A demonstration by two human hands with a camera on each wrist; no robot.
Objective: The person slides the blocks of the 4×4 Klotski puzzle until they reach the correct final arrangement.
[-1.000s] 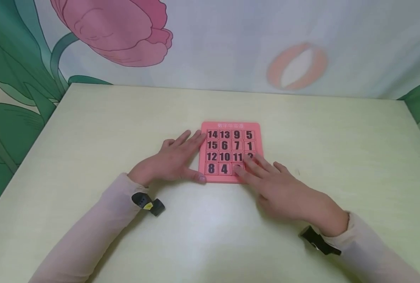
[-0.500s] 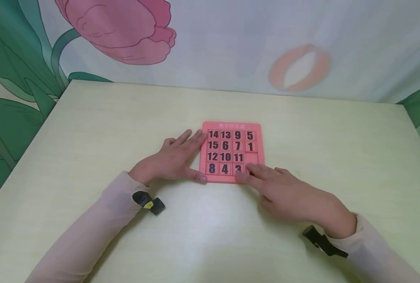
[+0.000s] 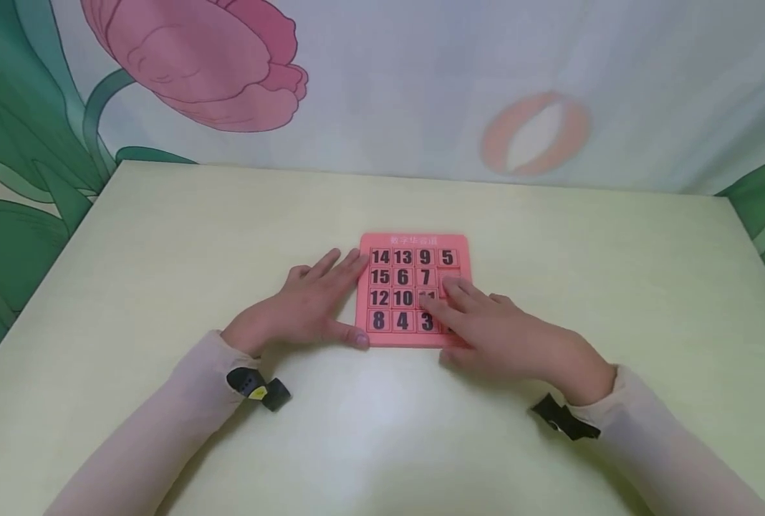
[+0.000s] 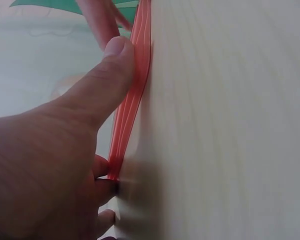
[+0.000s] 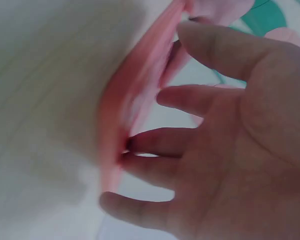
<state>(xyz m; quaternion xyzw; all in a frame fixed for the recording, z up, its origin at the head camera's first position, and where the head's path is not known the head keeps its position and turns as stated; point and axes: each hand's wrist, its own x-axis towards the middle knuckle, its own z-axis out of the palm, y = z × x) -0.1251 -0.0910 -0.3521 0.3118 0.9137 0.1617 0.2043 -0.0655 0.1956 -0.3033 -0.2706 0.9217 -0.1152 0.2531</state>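
A pink sliding number puzzle (image 3: 414, 340) lies flat on the table, with several black-numbered tiles in its frame. My left hand (image 3: 299, 308) rests along its left side in the head view, fingertips at the upper left edge and thumb at the lower left corner. In the left wrist view the thumb (image 4: 97, 82) touches the puzzle's rim (image 4: 130, 107). My right hand (image 3: 511, 333) reaches over the lower right part, fingertips touching the tiles there. A bare slot (image 3: 449, 274) shows below the 5 tile (image 3: 447, 257). My right fingers cover the right-hand slot of the third row and part of the bottom right corner.
The pale tabletop (image 3: 228, 222) stretches around the puzzle. Behind it hangs a white curtain (image 3: 389, 93) printed with a pink flower and green leaves. Dark wrist straps (image 3: 566, 419) sit at both cuffs.
My right hand has slid tiles toward me in the right column. The bare slot has gone from the third row to the second, where the 1 tile was. My left hand stays put.
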